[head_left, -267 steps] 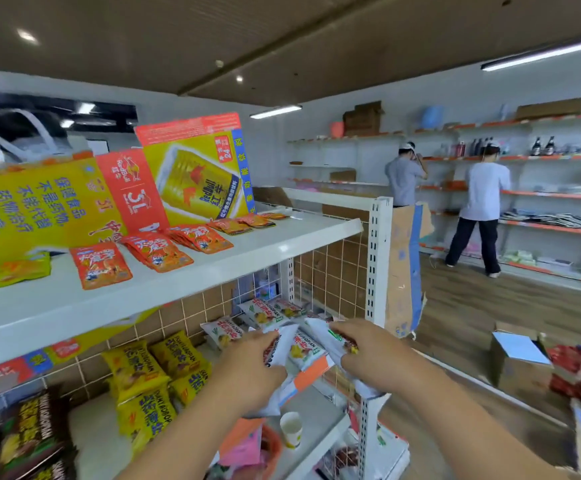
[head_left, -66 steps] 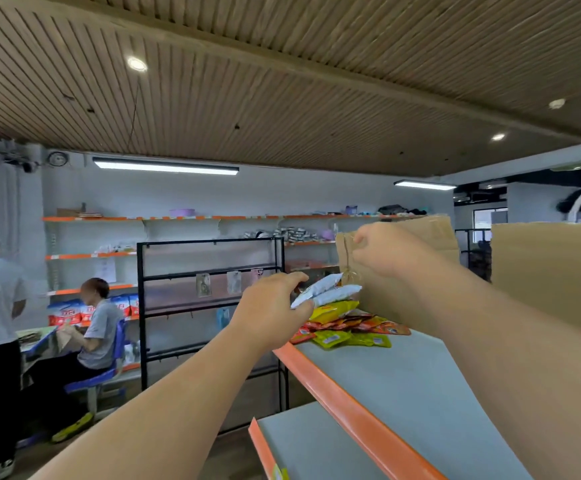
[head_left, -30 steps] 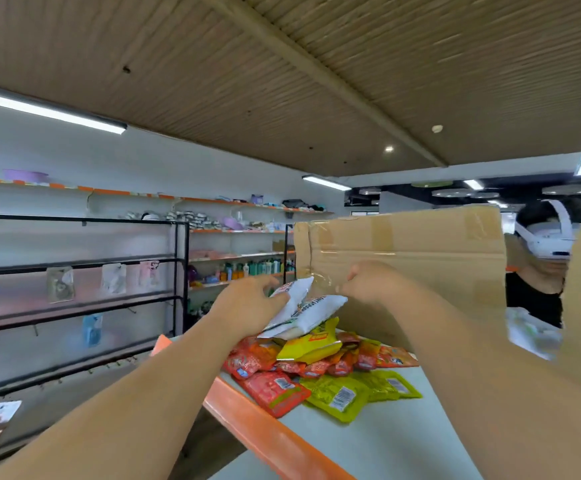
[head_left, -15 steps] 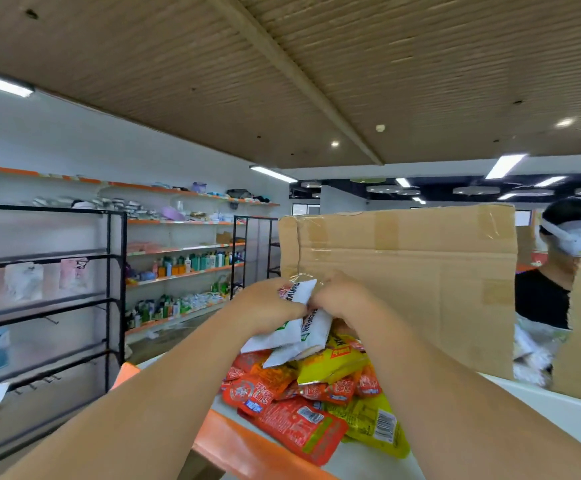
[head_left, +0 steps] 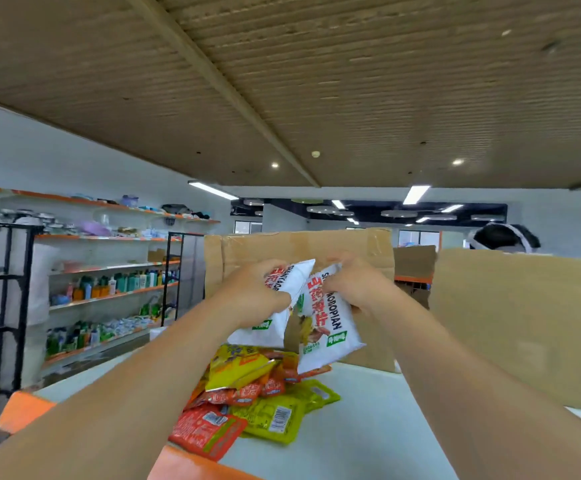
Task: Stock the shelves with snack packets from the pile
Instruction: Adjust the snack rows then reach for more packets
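A pile of red, orange and yellow-green snack packets (head_left: 247,400) lies on the white top shelf (head_left: 368,427) with an orange front edge. Above the pile I hold two white snack packets. My left hand (head_left: 251,294) grips the left white packet (head_left: 275,310). My right hand (head_left: 355,289) grips the top of the right white packet (head_left: 327,330), which hangs down over the pile. The two hands are close together in front of a cardboard panel.
Cardboard panels (head_left: 511,323) stand upright behind and to the right of the pile. A person wearing a white headset (head_left: 504,239) shows behind the right panel. Wall shelves with bottles (head_left: 116,285) and a black metal rack (head_left: 8,306) are at the left.
The view has dropped closer to the pile. My right hand has taken one white packet from the left hand, so the two packets have spread apart.
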`<act>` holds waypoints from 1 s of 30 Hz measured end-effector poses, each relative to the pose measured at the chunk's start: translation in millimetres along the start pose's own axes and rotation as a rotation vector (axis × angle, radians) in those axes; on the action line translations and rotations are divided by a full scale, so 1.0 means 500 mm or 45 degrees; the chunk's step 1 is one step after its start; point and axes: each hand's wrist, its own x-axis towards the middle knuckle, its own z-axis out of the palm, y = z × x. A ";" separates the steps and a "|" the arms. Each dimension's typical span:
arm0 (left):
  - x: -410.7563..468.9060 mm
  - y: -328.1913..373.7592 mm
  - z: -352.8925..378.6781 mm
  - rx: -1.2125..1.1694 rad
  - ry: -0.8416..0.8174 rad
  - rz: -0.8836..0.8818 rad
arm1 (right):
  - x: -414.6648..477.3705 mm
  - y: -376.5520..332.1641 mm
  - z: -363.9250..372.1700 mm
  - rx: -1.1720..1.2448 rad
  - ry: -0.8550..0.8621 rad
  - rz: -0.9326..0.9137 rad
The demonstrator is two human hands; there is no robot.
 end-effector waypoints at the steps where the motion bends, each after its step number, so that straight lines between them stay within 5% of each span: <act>1: -0.002 0.016 0.019 -0.001 -0.014 0.014 | -0.012 0.019 -0.030 -0.023 0.029 0.012; 13: -0.065 0.252 0.331 0.184 -0.331 0.090 | -0.196 0.284 -0.375 0.110 0.141 0.332; 18: -0.105 0.283 0.438 0.543 -0.530 0.084 | -0.294 0.336 -0.407 -0.544 -0.091 0.520; 22: -0.124 0.296 0.466 0.572 -0.476 0.109 | -0.341 0.349 -0.411 -0.973 -0.293 0.363; 30: -0.124 0.303 0.468 0.469 -0.400 0.081 | -0.294 0.390 -0.355 -0.861 -0.294 0.151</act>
